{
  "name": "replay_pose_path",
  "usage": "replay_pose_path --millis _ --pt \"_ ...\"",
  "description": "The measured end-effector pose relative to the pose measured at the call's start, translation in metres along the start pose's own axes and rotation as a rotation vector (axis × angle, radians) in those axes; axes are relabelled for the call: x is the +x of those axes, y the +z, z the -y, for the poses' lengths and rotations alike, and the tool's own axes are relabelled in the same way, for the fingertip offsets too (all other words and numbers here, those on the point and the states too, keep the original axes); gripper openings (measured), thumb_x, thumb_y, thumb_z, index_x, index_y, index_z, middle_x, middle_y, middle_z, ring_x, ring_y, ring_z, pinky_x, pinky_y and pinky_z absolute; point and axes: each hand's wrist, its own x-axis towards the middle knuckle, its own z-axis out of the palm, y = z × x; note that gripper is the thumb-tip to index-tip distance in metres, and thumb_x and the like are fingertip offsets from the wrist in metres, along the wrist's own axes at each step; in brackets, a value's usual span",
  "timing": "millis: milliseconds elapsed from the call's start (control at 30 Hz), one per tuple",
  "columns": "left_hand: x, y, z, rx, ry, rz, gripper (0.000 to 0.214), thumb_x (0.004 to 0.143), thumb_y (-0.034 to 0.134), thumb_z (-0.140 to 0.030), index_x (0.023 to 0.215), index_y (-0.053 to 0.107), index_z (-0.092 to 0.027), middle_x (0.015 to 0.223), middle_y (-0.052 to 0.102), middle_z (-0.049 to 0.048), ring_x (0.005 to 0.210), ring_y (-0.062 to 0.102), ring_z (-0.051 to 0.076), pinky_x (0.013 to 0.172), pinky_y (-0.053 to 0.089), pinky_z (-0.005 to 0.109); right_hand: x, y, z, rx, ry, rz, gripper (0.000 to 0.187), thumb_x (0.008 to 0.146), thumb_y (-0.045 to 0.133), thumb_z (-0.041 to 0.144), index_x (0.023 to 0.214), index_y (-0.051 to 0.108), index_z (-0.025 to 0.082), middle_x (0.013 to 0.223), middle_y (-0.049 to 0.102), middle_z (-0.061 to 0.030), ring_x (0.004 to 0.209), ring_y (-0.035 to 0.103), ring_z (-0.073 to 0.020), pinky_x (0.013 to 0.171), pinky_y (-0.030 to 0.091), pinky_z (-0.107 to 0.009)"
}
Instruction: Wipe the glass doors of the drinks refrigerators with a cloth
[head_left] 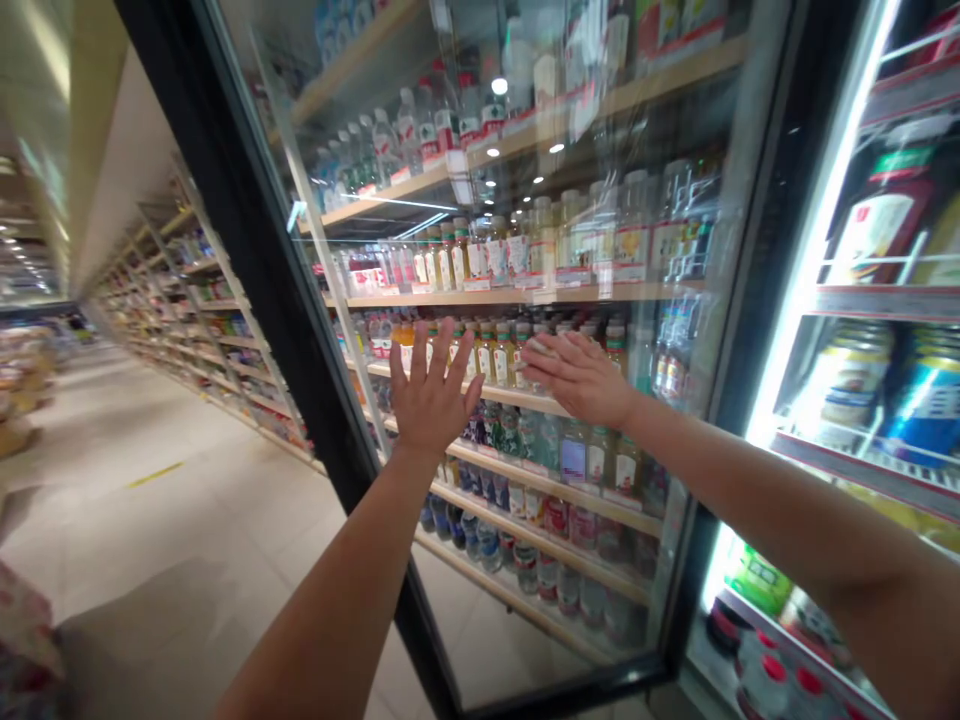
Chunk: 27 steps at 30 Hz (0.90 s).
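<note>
A glass cooler door (525, 620) with a black frame stands swung out in front of me. My left hand (433, 395) is raised flat against the pane, fingers spread, with nothing in it. To its right, my right hand (589, 382) is at the glass with its fingers together and pointing left. Something small and pale (544, 347) shows at its fingertips; I cannot make out what it is. Rows of juice bottles (499, 355) appear through the pane behind both hands.
On the right is the lit cooler interior, with a dark red bottle (877, 225), jars (847, 375) and red-capped bottles (772, 680) on racks. Long store shelves (225, 320) run along the left, beside a pale tiled floor (172, 540) with a yellow strip (155, 474).
</note>
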Motion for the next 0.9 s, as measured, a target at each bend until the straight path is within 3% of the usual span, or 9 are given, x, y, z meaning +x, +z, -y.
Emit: replay_pose_path --millis 133,200,300,400,600,667,767,833,900 --pt "-0.001 0.001 0.000 -0.018 -0.005 -0.005 0.064 0.099 0.055 -0.043 0.157 0.034 -0.027 0.162 0.033 0.0089 0.155 0.015 0.032 0.126 0.006 0.060 0.001 -0.011 -0.038 -0.055 0.390 -0.208 0.061 0.097 0.038 0.018 0.156 0.034 0.034 0.160 0.041 0.0021 0.154 0.025 -0.0265 0.124 0.026 -0.058" --pt "-0.002 0.000 0.000 -0.026 -0.008 -0.011 0.062 0.098 0.055 -0.042 0.156 0.037 -0.028 0.161 0.036 0.0088 0.154 0.018 0.032 0.126 0.007 0.059 0.004 -0.014 -0.053 -0.078 0.489 -0.299 0.063 0.097 0.034 0.017 0.157 0.032 0.033 0.161 0.038 0.0014 0.154 0.024 -0.0282 0.125 0.025 -0.060" --pt "0.004 -0.007 -0.001 -0.023 -0.028 -0.058 0.053 0.098 0.055 -0.039 0.150 0.047 -0.029 0.156 0.046 0.0072 0.151 0.029 0.032 0.124 0.014 0.055 0.005 -0.012 -0.056 -0.111 0.478 -0.332 0.064 0.097 0.032 0.016 0.159 0.029 0.032 0.161 0.038 0.0008 0.154 0.024 -0.0289 0.124 0.025 -0.062" --pt "0.026 -0.016 -0.002 -0.066 -0.047 -0.070 0.048 0.099 0.052 -0.039 0.145 0.053 -0.029 0.149 0.054 0.0072 0.145 0.039 0.030 0.122 0.021 0.051 0.003 -0.009 -0.050 -0.102 0.465 -0.321 0.064 0.097 0.031 0.017 0.159 0.027 0.033 0.161 0.038 0.0010 0.154 0.024 -0.0290 0.125 0.023 -0.062" --pt "0.074 -0.018 -0.010 -0.097 0.026 0.032 0.054 0.100 0.047 -0.035 0.153 0.041 -0.032 0.163 0.035 0.0020 0.151 0.028 0.030 0.125 0.011 0.053 0.001 -0.014 -0.057 -0.097 0.472 -0.334 0.063 0.098 0.030 0.018 0.159 0.026 0.035 0.162 0.037 0.0019 0.154 0.024 -0.0295 0.125 0.023 -0.063" --pt "0.077 -0.017 -0.014 -0.115 0.019 0.037 0.058 0.099 0.048 -0.032 0.156 0.036 -0.032 0.165 0.029 0.0006 0.154 0.020 0.030 0.127 0.005 0.055 -0.001 -0.014 -0.048 -0.121 0.482 -0.337 0.065 0.098 0.031 0.017 0.160 0.024 0.035 0.162 0.036 0.0017 0.154 0.024 -0.0290 0.124 0.026 -0.063" --pt "0.074 -0.017 -0.017 -0.124 0.016 0.040 0.060 0.099 0.048 -0.031 0.157 0.034 -0.032 0.166 0.026 0.0002 0.156 0.013 0.030 0.127 0.002 0.056 -0.011 -0.003 -0.004 -0.108 0.447 -0.297 0.069 0.097 0.037 0.016 0.160 0.021 0.034 0.162 0.037 0.0001 0.156 0.020 -0.0271 0.123 0.029 -0.061" --pt "0.072 -0.018 -0.017 -0.130 0.014 0.040 0.059 0.099 0.048 -0.031 0.157 0.034 -0.031 0.166 0.026 0.0005 0.156 0.013 0.030 0.127 0.001 0.057 -0.019 0.007 0.034 -0.057 0.269 -0.194 0.068 0.095 0.043 0.015 0.159 0.026 0.032 0.159 0.042 -0.0004 0.157 0.017 -0.0240 0.126 0.025 -0.057" --pt "0.072 -0.017 -0.015 -0.142 0.017 0.033 0.059 0.099 0.049 -0.031 0.156 0.034 -0.032 0.165 0.027 0.0003 0.156 0.013 0.029 0.128 0.001 0.056 -0.022 0.015 0.060 0.001 -0.025 -0.052 0.061 0.096 0.047 0.018 0.154 0.037 0.032 0.156 0.046 0.0036 0.155 0.022 -0.0173 0.129 0.023 -0.047"
